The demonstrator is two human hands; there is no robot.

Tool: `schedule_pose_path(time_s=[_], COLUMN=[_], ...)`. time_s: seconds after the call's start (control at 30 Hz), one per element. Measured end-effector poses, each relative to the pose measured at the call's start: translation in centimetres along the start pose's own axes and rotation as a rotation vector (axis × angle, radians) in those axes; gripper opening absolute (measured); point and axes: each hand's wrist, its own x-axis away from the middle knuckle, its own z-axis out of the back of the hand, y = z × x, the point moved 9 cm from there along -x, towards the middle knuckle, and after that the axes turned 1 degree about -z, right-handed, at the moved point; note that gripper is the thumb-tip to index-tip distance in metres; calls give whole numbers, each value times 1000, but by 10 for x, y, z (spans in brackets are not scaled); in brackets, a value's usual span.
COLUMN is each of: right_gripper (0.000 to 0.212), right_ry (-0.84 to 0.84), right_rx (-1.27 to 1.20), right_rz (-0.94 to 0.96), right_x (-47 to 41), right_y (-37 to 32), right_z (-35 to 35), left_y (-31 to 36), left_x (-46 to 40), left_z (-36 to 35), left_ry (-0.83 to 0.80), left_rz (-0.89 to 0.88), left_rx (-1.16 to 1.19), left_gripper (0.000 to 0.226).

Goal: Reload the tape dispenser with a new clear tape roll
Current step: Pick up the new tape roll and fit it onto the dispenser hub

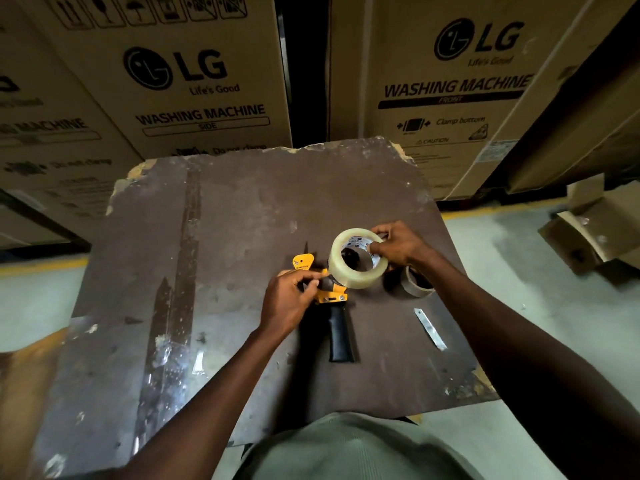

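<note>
Head view looks down on the right hand (398, 247), whose fingers curl through the core of a new clear tape roll (356, 259) and hold it upright just above the yellow tape dispenser (325, 289). Left hand (287, 299) pinches the dispenser's yellow body, its black handle pointing toward the near edge of the worn brown tabletop (207, 237). Just right of the dispenser lies an empty brown cardboard core (417, 284); nearer, a bare metal cutter blade (430, 329). Large printed cardboard boxes (194, 81) stand beyond the far edge.
</note>
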Motion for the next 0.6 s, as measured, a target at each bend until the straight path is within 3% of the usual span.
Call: schedule_pose_path(time_s=[0.37, 0.6], right_gripper=[20, 27], right_ry=[77, 87], right_rx=[182, 194], right_rz=[20, -5], right_x=[-22, -30], right_y=[-1, 7], right_z=[-19, -24], left_y=[-24, -26], left_x=[-13, -16], left_z=[-10, -16], left_ry=[28, 33], left_rz=[139, 89], left_rx=[-236, -289], left_gripper=[14, 10])
